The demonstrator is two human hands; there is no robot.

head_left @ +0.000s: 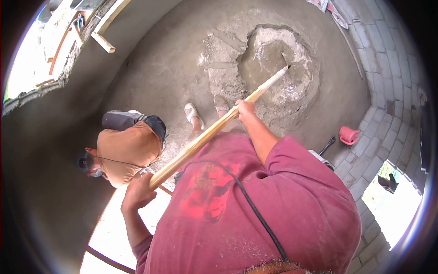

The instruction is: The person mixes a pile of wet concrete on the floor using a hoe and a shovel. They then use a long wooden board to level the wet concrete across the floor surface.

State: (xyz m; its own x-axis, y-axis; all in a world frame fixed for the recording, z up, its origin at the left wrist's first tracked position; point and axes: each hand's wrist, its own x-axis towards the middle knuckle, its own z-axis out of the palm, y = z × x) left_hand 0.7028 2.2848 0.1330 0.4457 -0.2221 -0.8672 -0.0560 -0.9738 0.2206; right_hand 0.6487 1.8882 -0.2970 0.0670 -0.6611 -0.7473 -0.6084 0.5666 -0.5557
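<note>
My left hand (139, 192) is wrapped round the rear end of a long wooden handle (207, 133), close to my left side. Farther forward, my right hand (246, 111) grips the same handle over my feet. The handle slants away from me, its pale front end reaching over a ring of wet grey mortar (264, 61). At its tip only a small dark part of the tool's head shows; the remainder is hidden in the watery middle of the mix. A thick heap of mortar (223, 55) lies at the left of the ring.
A person in an orange-brown shirt (127, 150) crouches at my left by the wall. On the right, a pink watering can (349, 135) stands beside a block wall (388, 73). Wooden boards (109, 20) stick out near the opening at upper left.
</note>
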